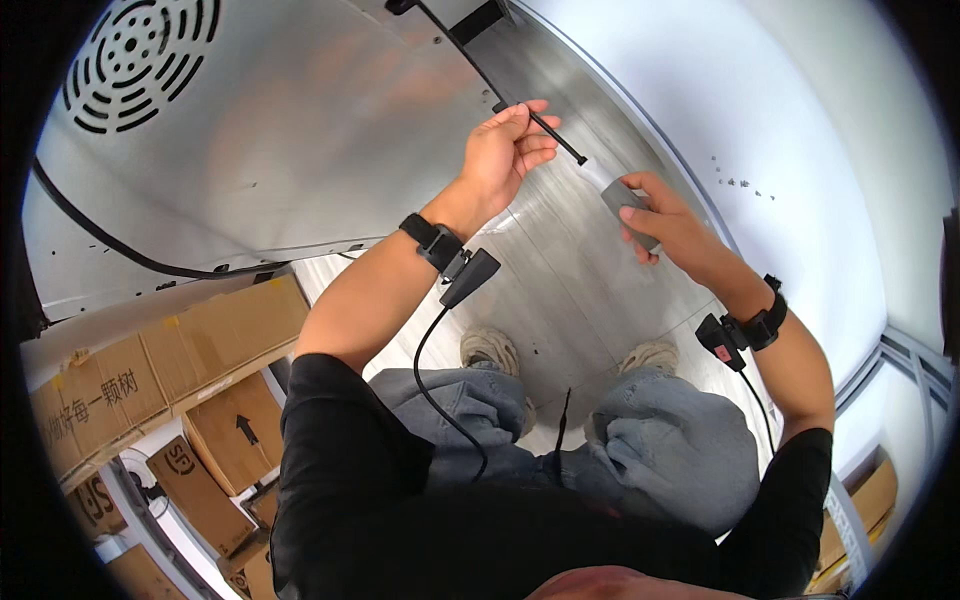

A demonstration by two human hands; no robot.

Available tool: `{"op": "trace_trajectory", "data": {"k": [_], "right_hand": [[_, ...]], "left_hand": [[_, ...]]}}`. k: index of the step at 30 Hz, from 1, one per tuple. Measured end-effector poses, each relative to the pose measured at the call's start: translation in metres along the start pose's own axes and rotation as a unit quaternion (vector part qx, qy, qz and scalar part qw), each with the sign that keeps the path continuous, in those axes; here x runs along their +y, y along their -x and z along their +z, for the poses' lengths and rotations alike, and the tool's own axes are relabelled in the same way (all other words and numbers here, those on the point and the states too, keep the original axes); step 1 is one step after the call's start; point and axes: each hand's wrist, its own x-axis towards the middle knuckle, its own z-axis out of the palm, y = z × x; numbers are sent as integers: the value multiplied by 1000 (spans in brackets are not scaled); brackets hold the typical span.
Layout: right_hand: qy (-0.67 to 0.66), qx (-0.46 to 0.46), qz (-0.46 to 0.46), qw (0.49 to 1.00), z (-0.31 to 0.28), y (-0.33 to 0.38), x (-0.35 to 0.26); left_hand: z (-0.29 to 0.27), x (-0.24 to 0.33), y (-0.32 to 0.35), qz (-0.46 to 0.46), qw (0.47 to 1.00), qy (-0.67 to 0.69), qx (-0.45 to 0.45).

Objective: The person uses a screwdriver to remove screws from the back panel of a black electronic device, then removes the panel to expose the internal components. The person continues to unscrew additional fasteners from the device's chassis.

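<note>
1. While the person stands over the grey floor (pixel 560 300), the left hand (pixel 505 150) pinches a thin black cable (pixel 545 125) between fingertips, just beside the sheet-metal panel (pixel 300 130).
2. Right hand (pixel 665 220) is clenched round a small grey block-shaped device (pixel 625 200); the cable's white-tipped end meets it.
3. Step looks like seating or pulling the cable end at the device; next move likely needs steady alignment of the two hands.
4. Cable: slim, black, taut, running up along the panel edge. Device: matte grey, mostly covered by fingers.

Brown cardboard boxes (pixel 150 400) stacked at lower left, some black-printed.
</note>
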Motion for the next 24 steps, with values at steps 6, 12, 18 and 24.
{"op": "trace_trajectory", "data": {"k": [6, 12, 18, 24], "right_hand": [[-35, 64, 21, 997, 42, -3, -10], [-124, 161, -26, 979, 76, -8, 5], [-263, 198, -83, 940, 90, -25, 32], [-347, 193, -113, 911, 98, -43, 53]], "left_hand": [[-27, 1, -2, 9, 998, 64, -8], [-37, 3, -5, 13, 998, 68, 8], [-34, 2, -8, 23, 998, 40, 38], [-38, 2, -7, 16, 998, 34, 41]]}}
